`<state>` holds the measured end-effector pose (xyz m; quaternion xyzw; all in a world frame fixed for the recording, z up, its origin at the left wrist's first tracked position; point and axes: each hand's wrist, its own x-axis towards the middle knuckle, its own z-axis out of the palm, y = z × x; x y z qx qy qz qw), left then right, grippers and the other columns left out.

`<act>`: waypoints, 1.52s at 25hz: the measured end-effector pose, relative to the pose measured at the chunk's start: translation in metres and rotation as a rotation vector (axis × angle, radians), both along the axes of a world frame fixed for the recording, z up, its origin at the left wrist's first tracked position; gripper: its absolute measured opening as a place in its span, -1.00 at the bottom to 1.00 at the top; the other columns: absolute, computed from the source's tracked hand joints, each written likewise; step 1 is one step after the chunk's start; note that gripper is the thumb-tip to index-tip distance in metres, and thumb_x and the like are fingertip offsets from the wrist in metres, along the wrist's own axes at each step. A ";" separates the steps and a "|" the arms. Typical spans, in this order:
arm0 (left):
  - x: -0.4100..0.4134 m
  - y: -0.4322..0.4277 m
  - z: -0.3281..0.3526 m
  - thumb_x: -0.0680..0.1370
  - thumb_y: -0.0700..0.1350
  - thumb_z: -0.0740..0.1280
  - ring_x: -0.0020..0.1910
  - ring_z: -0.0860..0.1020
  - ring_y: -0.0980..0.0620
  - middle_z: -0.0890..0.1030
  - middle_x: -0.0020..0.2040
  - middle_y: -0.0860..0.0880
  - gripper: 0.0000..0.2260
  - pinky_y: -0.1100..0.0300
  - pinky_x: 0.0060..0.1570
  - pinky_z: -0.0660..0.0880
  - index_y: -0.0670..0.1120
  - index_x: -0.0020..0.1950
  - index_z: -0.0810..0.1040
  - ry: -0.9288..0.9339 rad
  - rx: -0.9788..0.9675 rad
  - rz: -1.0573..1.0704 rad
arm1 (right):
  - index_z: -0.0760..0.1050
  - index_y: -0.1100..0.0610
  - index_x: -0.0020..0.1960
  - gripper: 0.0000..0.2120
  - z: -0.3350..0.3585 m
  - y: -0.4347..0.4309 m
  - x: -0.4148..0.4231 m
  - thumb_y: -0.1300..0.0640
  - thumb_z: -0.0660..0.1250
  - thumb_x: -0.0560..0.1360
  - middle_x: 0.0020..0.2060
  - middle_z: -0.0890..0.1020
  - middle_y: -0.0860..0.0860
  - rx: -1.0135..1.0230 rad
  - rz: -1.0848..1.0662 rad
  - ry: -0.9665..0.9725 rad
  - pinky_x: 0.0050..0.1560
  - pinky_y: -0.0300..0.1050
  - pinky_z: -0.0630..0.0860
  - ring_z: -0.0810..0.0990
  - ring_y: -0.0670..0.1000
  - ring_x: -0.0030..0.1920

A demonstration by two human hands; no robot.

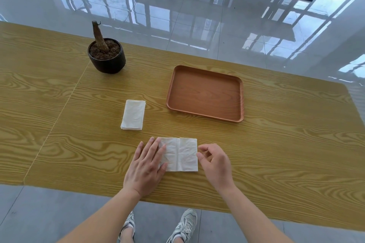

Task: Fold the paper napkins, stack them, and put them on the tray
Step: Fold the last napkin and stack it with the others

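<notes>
Bench: yellow wood-grain top, a seam line running across its left part. Tray: brown, rectangular with rounded corners and a low rim, on the far right-centre of the bench, nothing in it. Folded napkin stack: white, several layers with edges roughly aligned, lying flat to the left of the tray and apart from it. Single napkin: white, lying flat at the near edge of the bench in front of the stack, one vertical crease down its middle, both halves open. Left hand: palm down, fingers straight and slightly spread, fingertips resting on the left half of the single napkin and covering its left edge. Right hand: fingers curled, thumb tip at the napkin's right edge; whether it pinches the paper cannot be told. Plant pot: dark, round, filled with brown soil, a bare cut trunk standing in it, at the far left of the bench. Floor: glossy pale tiles with window reflections. Pair of grey sneakers: below the near edge of the bench
</notes>
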<state>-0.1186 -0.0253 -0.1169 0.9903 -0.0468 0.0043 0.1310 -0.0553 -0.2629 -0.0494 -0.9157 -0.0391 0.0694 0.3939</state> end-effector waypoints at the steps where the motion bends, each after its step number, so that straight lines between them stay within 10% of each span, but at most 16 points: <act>1: 0.000 0.000 -0.001 0.63 0.14 0.12 0.60 0.13 -0.05 0.27 0.59 -0.08 -0.49 -0.12 0.55 0.05 -0.03 0.54 0.32 -0.003 0.001 -0.002 | 0.66 0.09 0.11 -0.80 -0.002 -0.003 0.001 0.20 0.51 0.49 0.00 0.68 -0.08 -0.083 0.057 -0.069 0.02 -0.13 0.57 0.59 -0.05 0.02; 7: -0.001 0.001 -0.001 0.63 0.17 0.13 0.60 0.13 -0.05 0.26 0.58 -0.10 -0.47 -0.12 0.55 0.07 -0.03 0.54 0.30 -0.024 -0.025 0.007 | 0.37 -0.04 0.51 -0.53 -0.011 -0.008 0.006 0.00 0.32 0.61 0.55 0.34 -0.05 -0.487 0.539 -0.096 0.53 0.08 0.25 0.22 0.07 0.56; 15: -0.009 -0.014 0.009 0.57 0.05 0.28 0.58 0.20 -0.14 0.36 0.52 -0.16 -0.53 -0.20 0.51 0.19 -0.07 0.46 0.42 -0.139 -0.137 -0.089 | 0.59 -0.03 0.20 -0.69 -0.010 -0.001 -0.038 -0.15 0.37 0.53 0.07 0.55 -0.04 -0.534 0.256 -0.152 0.00 0.02 0.55 0.50 0.07 0.04; 20: -0.019 -0.036 0.008 0.63 0.08 0.22 0.57 0.21 -0.13 0.35 0.55 -0.13 -0.55 -0.15 0.48 0.21 -0.06 0.48 0.42 -0.120 0.005 -0.281 | 0.58 0.02 0.30 -0.66 -0.018 -0.013 -0.038 0.16 0.43 0.54 0.34 0.57 -0.03 -0.574 0.331 -0.240 0.13 0.05 0.57 0.54 0.10 0.26; 38: -0.019 -0.028 -0.002 0.64 0.15 0.18 0.61 0.11 -0.08 0.27 0.58 -0.12 -0.53 -0.18 0.52 0.17 -0.01 0.50 0.39 -0.040 -0.018 -0.111 | 0.55 0.10 0.35 -0.62 -0.019 -0.030 -0.026 0.15 0.42 0.54 0.32 0.57 -0.02 -0.610 0.423 -0.335 0.08 0.01 0.58 0.52 0.09 0.18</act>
